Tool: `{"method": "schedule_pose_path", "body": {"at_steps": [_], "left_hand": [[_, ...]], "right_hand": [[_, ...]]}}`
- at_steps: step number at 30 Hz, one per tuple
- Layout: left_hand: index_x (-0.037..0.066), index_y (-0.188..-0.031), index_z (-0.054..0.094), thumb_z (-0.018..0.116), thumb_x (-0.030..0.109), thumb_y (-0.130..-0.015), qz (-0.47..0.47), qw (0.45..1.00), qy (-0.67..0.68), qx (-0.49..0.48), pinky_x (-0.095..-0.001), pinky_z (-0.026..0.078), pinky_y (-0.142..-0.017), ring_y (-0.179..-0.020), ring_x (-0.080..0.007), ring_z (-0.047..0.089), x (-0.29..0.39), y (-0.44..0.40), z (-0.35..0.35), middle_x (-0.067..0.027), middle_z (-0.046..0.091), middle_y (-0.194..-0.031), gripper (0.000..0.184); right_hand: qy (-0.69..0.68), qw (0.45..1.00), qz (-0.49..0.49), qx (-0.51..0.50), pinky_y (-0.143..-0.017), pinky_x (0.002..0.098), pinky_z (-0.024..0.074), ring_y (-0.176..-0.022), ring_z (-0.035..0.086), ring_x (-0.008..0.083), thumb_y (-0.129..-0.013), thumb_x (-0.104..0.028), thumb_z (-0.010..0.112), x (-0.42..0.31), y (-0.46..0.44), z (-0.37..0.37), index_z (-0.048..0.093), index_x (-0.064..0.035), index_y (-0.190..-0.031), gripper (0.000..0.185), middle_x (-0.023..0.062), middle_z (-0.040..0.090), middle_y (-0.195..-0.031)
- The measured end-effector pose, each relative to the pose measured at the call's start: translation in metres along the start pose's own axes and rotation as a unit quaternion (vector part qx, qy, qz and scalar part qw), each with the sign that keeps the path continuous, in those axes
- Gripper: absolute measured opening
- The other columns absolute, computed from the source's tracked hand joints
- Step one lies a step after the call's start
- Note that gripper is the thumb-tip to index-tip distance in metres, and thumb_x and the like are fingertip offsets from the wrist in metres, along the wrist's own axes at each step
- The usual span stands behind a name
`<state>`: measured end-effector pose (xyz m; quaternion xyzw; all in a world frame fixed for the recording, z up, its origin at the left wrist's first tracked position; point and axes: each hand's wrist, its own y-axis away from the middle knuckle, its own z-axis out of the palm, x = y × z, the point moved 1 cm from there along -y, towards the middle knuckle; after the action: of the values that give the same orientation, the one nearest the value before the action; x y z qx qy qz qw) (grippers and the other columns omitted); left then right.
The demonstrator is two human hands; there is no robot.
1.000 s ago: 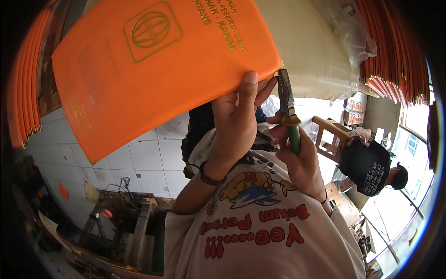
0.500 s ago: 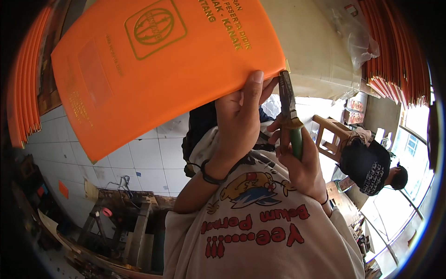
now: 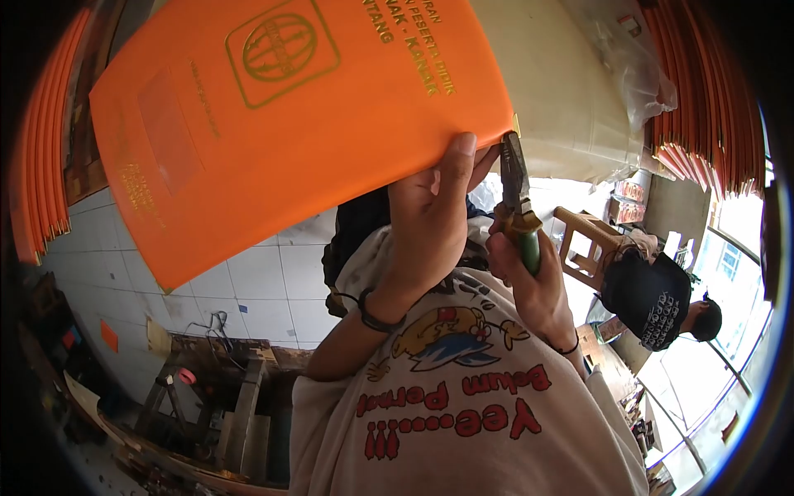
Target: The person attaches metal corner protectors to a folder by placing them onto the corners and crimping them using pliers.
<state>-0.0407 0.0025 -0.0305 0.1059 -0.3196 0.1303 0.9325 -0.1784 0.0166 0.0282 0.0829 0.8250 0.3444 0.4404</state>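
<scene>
An orange folder [image 3: 306, 132] with gold print is tilted across the upper left. My left hand [image 3: 430, 219] grips its lower edge near the right corner, thumb on the front face and the other fingers partly hidden behind. A small gold-coloured corner piece [image 3: 517, 125] sits at that corner. My right hand [image 3: 533, 285] is closed around pliers [image 3: 515, 178] with green and yellowish handles. The plier jaws point up and meet the folder's corner by the gold piece. Whether they pinch it cannot be made out.
Stacks of orange folders stand at the far left [image 3: 51, 149] and upper right [image 3: 703, 99]. Clear plastic [image 3: 637, 74] lies over a beige surface [image 3: 562, 99]. Another person in black [image 3: 649, 298] is at the right by a wooden stool [image 3: 587, 248]. A wooden frame [image 3: 244, 413] stands lower left.
The folder and my left hand have shifted slightly right. The pliers have moved slightly right and down with the corner, and my right fingers have drawn in around the handles.
</scene>
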Motion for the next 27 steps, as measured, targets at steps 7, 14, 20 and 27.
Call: {"method": "schedule_pose_path", "body": {"at_steps": [7,14,20,27], "left_hand": [[-0.01,-0.125,0.047,0.042,0.016,-0.104,0.004,1.0,-0.031,-0.004,-0.0464,0.047,-0.106,-0.12,-0.0328,0.057,-0.001,0.0,-0.004,-0.022,0.057,-0.125,0.034],[-0.009,-0.125,0.048,0.044,0.017,-0.104,0.016,0.999,-0.019,-0.02,-0.0448,0.048,-0.106,-0.119,-0.0319,0.058,-0.001,-0.001,-0.003,-0.0212,0.058,-0.124,0.034],[-0.009,-0.123,0.049,0.044,0.016,-0.104,0.018,1.0,-0.008,-0.008,-0.0418,0.049,-0.105,-0.116,-0.0295,0.06,0.0,-0.001,0.0,-0.0205,0.06,-0.12,0.032],[-0.012,-0.117,0.051,0.045,0.013,-0.103,0.009,1.0,0.022,0.015,-0.0405,0.049,-0.104,-0.113,-0.0274,0.062,0.001,-0.001,0.002,-0.0212,0.061,-0.116,0.029]], "right_hand": [[0.002,0.998,-0.05,0.025,-0.067,0.0316,0.0438,-0.069,0.054,0.0154,-0.095,-0.023,0.057,0.019,-0.012,0.007,0.057,-0.0009,-0.104,0.024,0.0079,0.058,-0.075],[-0.022,0.998,-0.054,0.015,-0.073,0.0305,0.0466,-0.079,0.059,0.0159,-0.095,-0.019,0.057,0.015,-0.007,0.007,0.054,-0.0006,-0.109,0.023,0.0122,0.062,-0.09],[-0.064,0.996,-0.053,-0.012,-0.08,0.0332,0.0495,-0.085,0.062,0.0181,-0.089,-0.003,0.052,-0.004,0.009,0.002,0.053,0.0003,-0.108,0.02,0.0114,0.063,-0.095],[-0.054,0.992,-0.105,-0.031,-0.091,0.0345,0.0479,-0.108,0.061,0.0238,-0.082,0.007,0.051,0.002,0.01,0.001,0.055,0.0001,-0.109,0.028,0.0161,0.056,-0.131]]}}
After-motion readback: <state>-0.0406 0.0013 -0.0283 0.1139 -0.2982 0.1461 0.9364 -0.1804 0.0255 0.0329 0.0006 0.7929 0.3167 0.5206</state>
